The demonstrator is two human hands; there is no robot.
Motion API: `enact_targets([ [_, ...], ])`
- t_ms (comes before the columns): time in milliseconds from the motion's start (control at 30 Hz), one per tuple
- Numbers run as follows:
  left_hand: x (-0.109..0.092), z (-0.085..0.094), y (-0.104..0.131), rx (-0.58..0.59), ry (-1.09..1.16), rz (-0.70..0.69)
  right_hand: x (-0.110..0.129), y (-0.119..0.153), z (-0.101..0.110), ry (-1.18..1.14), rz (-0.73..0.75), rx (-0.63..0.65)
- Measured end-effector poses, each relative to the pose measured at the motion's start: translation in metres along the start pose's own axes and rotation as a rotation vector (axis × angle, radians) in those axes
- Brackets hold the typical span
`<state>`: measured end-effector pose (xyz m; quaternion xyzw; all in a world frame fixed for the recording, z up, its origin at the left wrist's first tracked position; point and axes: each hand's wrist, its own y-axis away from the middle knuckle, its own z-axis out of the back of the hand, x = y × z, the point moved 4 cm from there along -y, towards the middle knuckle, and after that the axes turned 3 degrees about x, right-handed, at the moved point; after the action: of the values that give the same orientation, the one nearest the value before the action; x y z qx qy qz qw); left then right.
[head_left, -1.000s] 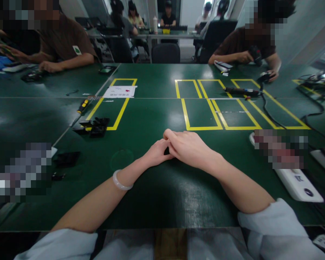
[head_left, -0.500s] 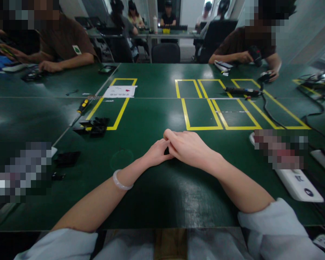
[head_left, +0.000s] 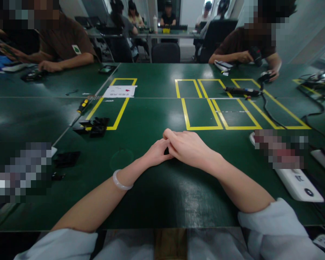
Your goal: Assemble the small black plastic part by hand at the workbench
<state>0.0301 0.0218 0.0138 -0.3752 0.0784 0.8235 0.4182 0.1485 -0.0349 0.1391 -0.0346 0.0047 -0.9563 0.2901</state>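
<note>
My left hand (head_left: 157,151), with a pale bracelet (head_left: 122,180) on its wrist, meets my right hand (head_left: 188,146) above the green table (head_left: 157,198). The right hand's fingers are folded over the left fingertips, so the two hands clasp each other. No object shows between them, and several fingertips are hidden. Left of the hands lie black parts (head_left: 97,127), a flat black piece (head_left: 67,159) and a yellow-black screwdriver (head_left: 83,105). A white sheet (head_left: 121,91) lies across a yellow tape outline.
A white device (head_left: 299,184) lies at the right, partly blurred out. Farther back is a black electric screwdriver (head_left: 242,91) with a cable. Yellow tape (head_left: 204,128) marks rectangles. Across the table, one person holds a dark tool (head_left: 256,56); another person's hand (head_left: 50,66) rests at the left.
</note>
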Motion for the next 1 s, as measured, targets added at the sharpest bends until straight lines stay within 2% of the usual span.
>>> enact_targets([
  [267, 0.0028, -0.0024, 0.0008, 0.014, 0.017, 0.029, -0.0014, -0.0036, -0.0061, 0.084, 0.002, 0.034],
  [533, 0.0020, -0.0017, -0.0009, -0.007, 0.022, -0.013, 0.0013, 0.0000, -0.0011, 0.022, 0.006, 0.002],
  [800, 0.0025, -0.0023, 0.0008, 0.022, 0.029, 0.020, -0.0018, -0.0037, -0.0079, 0.078, 0.005, 0.022],
  [1000, 0.0022, -0.0011, 0.0001, -0.017, 0.009, -0.014, 0.0002, -0.0031, -0.0040, 0.020, 0.004, -0.007],
])
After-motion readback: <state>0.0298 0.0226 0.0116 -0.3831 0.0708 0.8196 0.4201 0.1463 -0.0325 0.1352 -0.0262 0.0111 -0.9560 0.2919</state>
